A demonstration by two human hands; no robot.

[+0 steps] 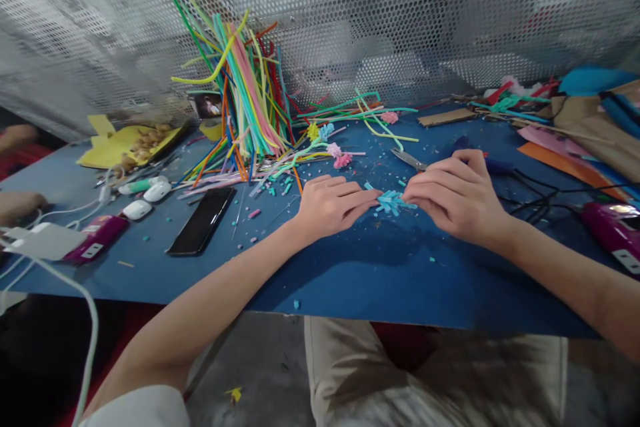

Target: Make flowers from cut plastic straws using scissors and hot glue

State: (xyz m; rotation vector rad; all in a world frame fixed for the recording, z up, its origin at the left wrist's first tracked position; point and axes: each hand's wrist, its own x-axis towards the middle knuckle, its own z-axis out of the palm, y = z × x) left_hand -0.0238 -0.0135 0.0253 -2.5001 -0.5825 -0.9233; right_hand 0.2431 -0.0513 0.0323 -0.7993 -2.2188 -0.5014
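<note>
Light blue cut pieces [391,202] lie in a small pile on the blue table, between my two hands. My left hand [336,205] is closed, its fingertips pressed together at the pile's left edge. What it pinches, if anything, is too small to make out. On the right side of the pile, my right hand [453,197] is also closed, thumb and fingers together; its contents are hidden. Pliers [410,160] with metal jaws rest just behind my right hand, which partly covers them. Pink fuzzy flowers [343,160] on stems lie behind the pile.
A bundle of coloured pipe cleaners [250,93] stands at the back left. A black phone [201,221] lies left of my left hand. White cables and a purple device [97,238] are farther left. Paper scraps [565,160] and dark cables lie right. Another person's hand [21,205] shows at far left.
</note>
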